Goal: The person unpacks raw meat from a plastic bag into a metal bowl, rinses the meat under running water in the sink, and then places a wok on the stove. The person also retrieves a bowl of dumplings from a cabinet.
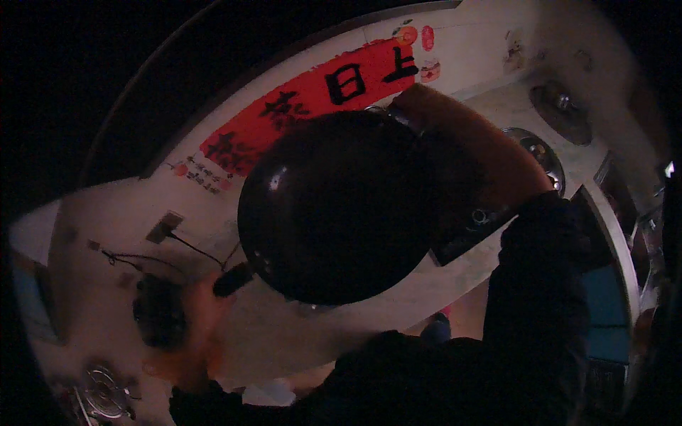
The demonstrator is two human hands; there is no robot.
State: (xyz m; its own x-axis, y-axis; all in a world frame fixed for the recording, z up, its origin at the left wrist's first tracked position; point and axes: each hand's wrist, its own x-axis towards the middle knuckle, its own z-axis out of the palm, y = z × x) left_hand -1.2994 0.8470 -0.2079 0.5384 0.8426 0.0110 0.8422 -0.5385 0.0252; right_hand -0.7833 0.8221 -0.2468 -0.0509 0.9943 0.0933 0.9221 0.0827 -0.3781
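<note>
A large dark wok fills the middle of the view, with a black handle at its lower left and a small metal loop on the far rim. My right hand reaches across to that far rim beside the loop and appears to grip it; its fingers are mostly lost in shadow. My left hand is motion-blurred below the wok handle, beside a black object of unclear kind. Whether it touches either one cannot be told. A black cooktop with a round control shows past the wok's right side.
Red paper with brushed black characters is on the wall behind. A socket plate has a cord trailing down. To the right stand a shiny metal bowl and a dark oval vessel. A metal ring-shaped stand sits lower left. Lighting is dim.
</note>
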